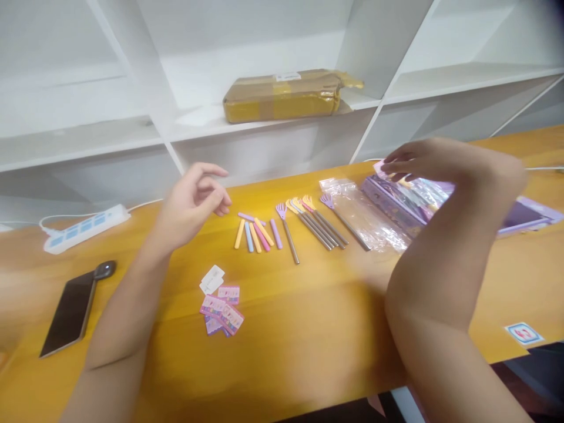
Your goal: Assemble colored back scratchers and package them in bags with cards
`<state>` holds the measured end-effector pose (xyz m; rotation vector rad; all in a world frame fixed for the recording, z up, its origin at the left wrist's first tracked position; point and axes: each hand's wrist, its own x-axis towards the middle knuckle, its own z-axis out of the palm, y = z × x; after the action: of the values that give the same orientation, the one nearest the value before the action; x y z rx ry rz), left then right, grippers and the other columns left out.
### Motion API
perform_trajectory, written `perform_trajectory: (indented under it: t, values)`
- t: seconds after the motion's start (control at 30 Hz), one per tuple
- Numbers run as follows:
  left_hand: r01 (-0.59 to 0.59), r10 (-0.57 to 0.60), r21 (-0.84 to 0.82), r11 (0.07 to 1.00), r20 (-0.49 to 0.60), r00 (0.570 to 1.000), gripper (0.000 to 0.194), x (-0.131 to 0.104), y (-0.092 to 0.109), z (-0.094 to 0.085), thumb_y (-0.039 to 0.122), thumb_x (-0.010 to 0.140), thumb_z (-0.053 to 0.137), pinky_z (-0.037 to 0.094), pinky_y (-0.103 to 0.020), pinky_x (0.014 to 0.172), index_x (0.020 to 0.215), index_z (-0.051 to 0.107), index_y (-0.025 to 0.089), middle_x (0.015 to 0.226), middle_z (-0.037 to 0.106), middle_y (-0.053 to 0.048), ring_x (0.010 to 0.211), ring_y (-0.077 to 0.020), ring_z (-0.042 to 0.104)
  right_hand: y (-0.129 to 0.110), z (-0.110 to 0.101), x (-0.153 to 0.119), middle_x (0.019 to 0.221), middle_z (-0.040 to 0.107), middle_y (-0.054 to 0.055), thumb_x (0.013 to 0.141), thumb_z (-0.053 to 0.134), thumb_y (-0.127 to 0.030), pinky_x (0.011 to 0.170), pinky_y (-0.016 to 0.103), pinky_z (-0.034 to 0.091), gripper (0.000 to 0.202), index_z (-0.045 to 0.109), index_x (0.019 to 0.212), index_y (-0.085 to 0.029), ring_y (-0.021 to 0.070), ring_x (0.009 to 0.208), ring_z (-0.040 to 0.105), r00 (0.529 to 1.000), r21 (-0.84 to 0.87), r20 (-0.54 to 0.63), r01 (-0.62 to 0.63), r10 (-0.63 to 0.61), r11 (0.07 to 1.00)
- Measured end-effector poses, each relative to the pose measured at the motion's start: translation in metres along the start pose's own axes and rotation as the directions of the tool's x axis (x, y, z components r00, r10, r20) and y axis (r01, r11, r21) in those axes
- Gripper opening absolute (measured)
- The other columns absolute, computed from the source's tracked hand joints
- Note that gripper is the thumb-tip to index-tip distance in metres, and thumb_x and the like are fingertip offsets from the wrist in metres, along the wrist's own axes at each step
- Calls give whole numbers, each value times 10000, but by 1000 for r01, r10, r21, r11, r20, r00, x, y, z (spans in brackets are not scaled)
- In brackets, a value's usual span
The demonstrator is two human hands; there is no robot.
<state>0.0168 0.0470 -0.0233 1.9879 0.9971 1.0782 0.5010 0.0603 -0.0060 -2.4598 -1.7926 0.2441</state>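
Observation:
My left hand (194, 202) hovers over the table, fingers loosely curled and apart, holding nothing. Below and to its right lie several coloured sticks (257, 236) in yellow, blue, pink and purple. My right hand (412, 160) is over an open purple box (388, 205) with clear-wrapped items inside; its bent fingers are at a small pink card (379, 168) and appear to pinch it. Between the hands, several back scratchers (318, 226) with metal rods and yellow, pink or purple claw heads lie side by side. A clear plastic bag (359, 214) lies against the box.
Small pink printed cards (224, 314) and white tags (212, 279) lie in front. On the left are a phone (70, 311), a dark mouse-like object (104, 269) and a power strip (88, 228). A taped parcel (284, 98) sits on the shelf. A sticker (524, 333) is near the right edge.

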Motion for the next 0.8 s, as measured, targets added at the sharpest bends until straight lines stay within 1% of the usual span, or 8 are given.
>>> perform_trajectory:
  t: [0.1, 0.2, 0.33, 0.4, 0.47, 0.53, 0.6, 0.8]
  values:
    - [28, -62, 202, 979, 162, 985, 271, 9, -19, 6, 350, 1034, 639, 615, -339, 806, 1270, 659, 218, 943, 792, -38, 856, -200, 773, -45, 5, 4, 1287, 834, 55, 1108, 602, -301, 920, 323, 557, 357, 719, 1444, -277, 203, 1154, 776, 993, 7, 119, 2, -3, 1000]
    - [8, -280, 616, 788, 347, 895, 237, 21, -47, 17, 389, 1062, 565, 532, -308, 801, 1094, 720, 213, 981, 799, -45, 871, -188, 725, -81, 24, 20, 1248, 818, 62, 1146, 581, -328, 982, 339, 571, 294, 743, 1370, -229, 206, 1122, 754, 976, -61, 210, 77, -62, 995]
    - [-4, -433, 749, 663, 387, 814, 273, 31, -81, 34, 341, 1054, 603, 439, -322, 675, 843, 697, 196, 828, 764, -67, 729, -204, 681, -110, 63, 49, 1333, 741, 108, 1124, 713, -464, 1060, 424, 647, 383, 737, 1348, -154, 217, 1178, 735, 907, -157, 409, 173, -96, 972]
    - [-7, -492, 792, 610, 387, 780, 348, 32, -93, 42, 345, 1091, 590, 463, -335, 687, 796, 690, 191, 819, 757, -85, 750, -222, 699, -116, 81, 61, 1382, 719, 118, 1112, 734, -480, 1070, 442, 655, 428, 723, 1385, -150, 232, 1220, 728, 866, -181, 489, 218, -104, 959]
    - [-7, -547, 822, 569, 385, 743, 358, 30, -99, 48, 379, 1140, 582, 561, -350, 785, 894, 747, 177, 946, 788, -105, 866, -237, 745, -117, 96, 70, 1403, 713, 121, 1111, 735, -477, 1074, 451, 654, 446, 712, 1417, -152, 241, 1237, 726, 834, -205, 543, 243, -97, 948]
    - [-2, -593, 841, 541, 383, 709, 287, 29, -102, 53, 423, 1147, 650, 648, -413, 951, 1176, 785, 172, 1215, 792, -122, 1067, -254, 768, -116, 107, 76, 1413, 709, 119, 1112, 731, -488, 1082, 460, 651, 457, 709, 1425, -157, 246, 1246, 723, 817, -238, 571, 254, -77, 937]
    - [4, -628, 854, 520, 378, 681, 391, 28, -103, 56, 441, 1118, 734, 667, -492, 1054, 1416, 722, 190, 1431, 728, -135, 1222, -273, 746, -116, 113, 81, 1422, 707, 118, 1114, 725, -496, 1094, 463, 646, 453, 714, 1420, -162, 250, 1257, 719, 812, -271, 580, 262, -59, 926]
    - [10, -700, 886, 463, 359, 618, 458, 30, -97, 51, 436, 1104, 761, 666, -519, 1075, 1485, 687, 192, 1493, 696, -141, 1273, -287, 733, -116, 120, 89, 1444, 698, 118, 1117, 721, -487, 1097, 457, 646, 442, 714, 1428, -172, 253, 1270, 713, 809, -293, 583, 292, -72, 910]
